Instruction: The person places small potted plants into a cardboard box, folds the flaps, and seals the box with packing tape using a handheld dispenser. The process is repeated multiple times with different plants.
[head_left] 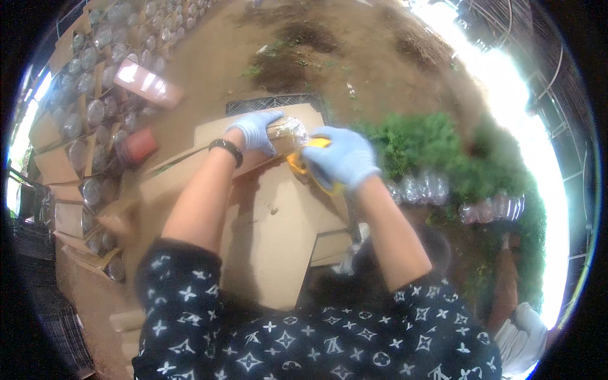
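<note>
My left hand (256, 130), in a pale blue glove with a black band at the wrist, grips a clear plastic-wrapped bundle (290, 130) held over flat cardboard sheets (278, 221). My right hand (342, 158), also gloved in blue, is closed on a yellow tool (303, 166) pressed against the bundle's right end. The tool's shape is blurred and partly hidden by my fingers. Both hands meet at the bundle, above the cardboard's far edge.
Open cardboard boxes (63, 164) filled with clear plastic containers line the left side. A black plastic crate (272, 101) lies beyond the cardboard on bare dirt. Green plants (430, 145) and more clear containers (424, 187) lie to the right. Another person's arm (506, 278) shows at lower right.
</note>
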### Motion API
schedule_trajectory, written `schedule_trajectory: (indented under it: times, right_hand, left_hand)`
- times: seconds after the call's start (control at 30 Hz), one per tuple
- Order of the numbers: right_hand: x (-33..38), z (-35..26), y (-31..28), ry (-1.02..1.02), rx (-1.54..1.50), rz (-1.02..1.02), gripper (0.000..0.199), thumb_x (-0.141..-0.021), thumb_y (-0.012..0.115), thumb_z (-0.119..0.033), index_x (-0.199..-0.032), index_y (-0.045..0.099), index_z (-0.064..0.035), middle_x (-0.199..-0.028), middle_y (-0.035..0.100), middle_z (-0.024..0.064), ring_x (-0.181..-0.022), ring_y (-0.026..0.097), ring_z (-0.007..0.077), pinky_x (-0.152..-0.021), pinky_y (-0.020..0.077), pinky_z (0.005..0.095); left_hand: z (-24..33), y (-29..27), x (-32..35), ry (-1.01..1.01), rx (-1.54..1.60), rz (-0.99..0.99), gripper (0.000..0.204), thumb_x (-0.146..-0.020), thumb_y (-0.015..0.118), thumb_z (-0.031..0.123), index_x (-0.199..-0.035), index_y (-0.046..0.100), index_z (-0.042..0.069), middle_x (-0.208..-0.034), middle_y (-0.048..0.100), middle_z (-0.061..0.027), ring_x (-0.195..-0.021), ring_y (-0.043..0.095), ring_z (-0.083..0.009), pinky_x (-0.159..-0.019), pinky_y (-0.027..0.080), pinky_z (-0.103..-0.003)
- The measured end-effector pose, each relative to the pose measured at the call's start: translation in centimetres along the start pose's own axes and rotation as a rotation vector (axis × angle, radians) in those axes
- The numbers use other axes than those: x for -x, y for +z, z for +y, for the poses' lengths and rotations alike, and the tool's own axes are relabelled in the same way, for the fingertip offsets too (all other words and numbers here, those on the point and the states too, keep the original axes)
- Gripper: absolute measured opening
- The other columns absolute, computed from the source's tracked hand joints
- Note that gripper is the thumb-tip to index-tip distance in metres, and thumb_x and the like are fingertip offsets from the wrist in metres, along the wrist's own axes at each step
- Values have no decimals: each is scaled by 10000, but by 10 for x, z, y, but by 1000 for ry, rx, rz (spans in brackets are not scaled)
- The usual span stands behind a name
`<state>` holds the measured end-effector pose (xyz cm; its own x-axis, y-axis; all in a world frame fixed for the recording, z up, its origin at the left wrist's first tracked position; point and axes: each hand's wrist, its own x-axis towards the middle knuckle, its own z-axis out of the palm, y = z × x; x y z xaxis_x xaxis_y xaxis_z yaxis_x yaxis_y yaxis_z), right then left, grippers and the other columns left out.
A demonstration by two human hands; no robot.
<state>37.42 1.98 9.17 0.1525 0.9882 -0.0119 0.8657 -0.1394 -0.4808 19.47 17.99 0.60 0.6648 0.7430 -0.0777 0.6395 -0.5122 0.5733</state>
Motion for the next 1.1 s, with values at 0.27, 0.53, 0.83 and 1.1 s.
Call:
schedule_trajectory:
  times: [0.27,0.53,0.83,1.1]
  right_hand:
    - [-14,61,-10,-316,-47,589,347,-755,766,-317,-1076,767,-188,-923,696,136,-828,692,332,-770,562,412]
    - [-67,91,85,-586,122,257,320,-681,801,-144,-994,762,-200,-865,651,146,-819,636,381,-734,515,454]
    - [-82,66,118,-577,19,-51,188,-915,598,-148,-1035,731,-91,-958,716,180,-882,692,330,-794,563,402]
    - [-77,54,148,-412,-185,-272,266,-907,605,-281,-981,733,-60,-898,749,158,-809,731,294,-713,589,412]
  left_hand:
    - [95,38,-5,-192,-511,110,347,-883,604,357,-985,783,78,-1041,743,-180,-1018,705,-331,-870,539,-447]
    - [87,139,115,169,-367,711,473,-875,590,135,-1343,597,67,-1413,548,-110,-1359,473,-359,-1120,361,-490]
    - [86,156,160,272,-62,413,384,-825,653,32,-1208,680,28,-1328,646,-141,-1315,540,-391,-1093,435,-484]
    - [21,194,158,-242,1652,512,366,-973,685,241,-1263,611,29,-1074,677,-93,-995,632,-225,-874,524,-395]
